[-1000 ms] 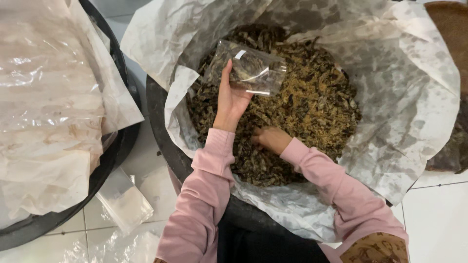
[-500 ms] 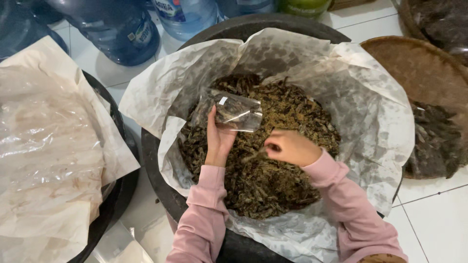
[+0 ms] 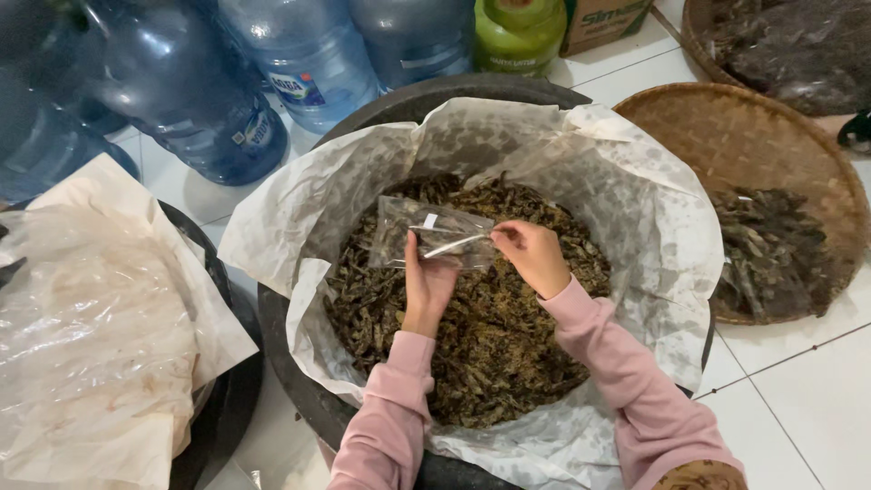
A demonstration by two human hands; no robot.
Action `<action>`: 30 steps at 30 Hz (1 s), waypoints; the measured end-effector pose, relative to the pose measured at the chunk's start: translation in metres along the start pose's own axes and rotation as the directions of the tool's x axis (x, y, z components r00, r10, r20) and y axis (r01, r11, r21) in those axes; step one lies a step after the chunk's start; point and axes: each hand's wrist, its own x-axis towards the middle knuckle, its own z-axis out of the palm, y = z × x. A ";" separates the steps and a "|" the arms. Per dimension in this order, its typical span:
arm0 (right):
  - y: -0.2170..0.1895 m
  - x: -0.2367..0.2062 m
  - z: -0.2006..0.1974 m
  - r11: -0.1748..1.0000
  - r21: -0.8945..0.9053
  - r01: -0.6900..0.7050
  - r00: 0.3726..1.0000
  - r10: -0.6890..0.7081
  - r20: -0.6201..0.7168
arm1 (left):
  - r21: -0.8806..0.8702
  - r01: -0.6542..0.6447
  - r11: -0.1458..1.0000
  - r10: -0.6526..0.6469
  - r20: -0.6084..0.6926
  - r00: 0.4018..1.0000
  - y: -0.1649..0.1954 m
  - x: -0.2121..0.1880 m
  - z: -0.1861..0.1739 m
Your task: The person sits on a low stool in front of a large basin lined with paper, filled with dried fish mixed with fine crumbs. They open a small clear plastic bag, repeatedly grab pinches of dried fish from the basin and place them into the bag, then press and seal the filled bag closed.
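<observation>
A black tub (image 3: 508,89) lined with white paper (image 3: 626,181) is full of dark dried leafy bits (image 3: 490,345). Above the pile my left hand (image 3: 426,283) holds a small clear plastic bag (image 3: 434,234) from below. My right hand (image 3: 533,256) pinches the bag's right edge at its mouth. Both sleeves are pink.
A second black tub with crumpled paper and plastic sheet (image 3: 91,336) sits at left. Blue water jugs (image 3: 299,54) and a green container (image 3: 519,32) stand behind. A woven tray (image 3: 753,136) with dark dried pieces lies at right on white floor tiles (image 3: 798,408).
My right hand rose out of the dried pile and came up to the bag's opening. The view tilted up, so the jugs and woven tray came into sight.
</observation>
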 end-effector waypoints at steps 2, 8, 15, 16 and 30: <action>0.009 0.003 0.002 0.976 0.194 -0.098 0.995 0.093 0.033 | 0.060 0.008 0.998 -0.006 -0.037 0.999 -0.006 0.002 0.001; 0.018 0.004 0.009 0.934 0.353 0.048 0.998 -0.028 -0.061 | 0.181 0.038 0.983 -0.036 -0.016 0.999 -0.011 0.005 -0.004; 0.003 -0.002 0.016 0.842 -0.182 0.509 0.839 -0.532 -0.113 | 0.060 0.127 0.990 -0.126 -0.022 0.992 -0.026 0.002 -0.008; 0.000 -0.002 0.013 0.780 -0.251 0.573 0.791 -0.607 -0.082 | 0.056 0.136 0.989 -0.136 -0.003 0.991 -0.025 0.002 -0.007; -0.030 -0.009 0.017 0.537 -0.265 0.801 0.597 -0.744 0.299 | 0.120 0.098 0.988 -0.105 0.046 0.993 0.015 -0.001 -0.008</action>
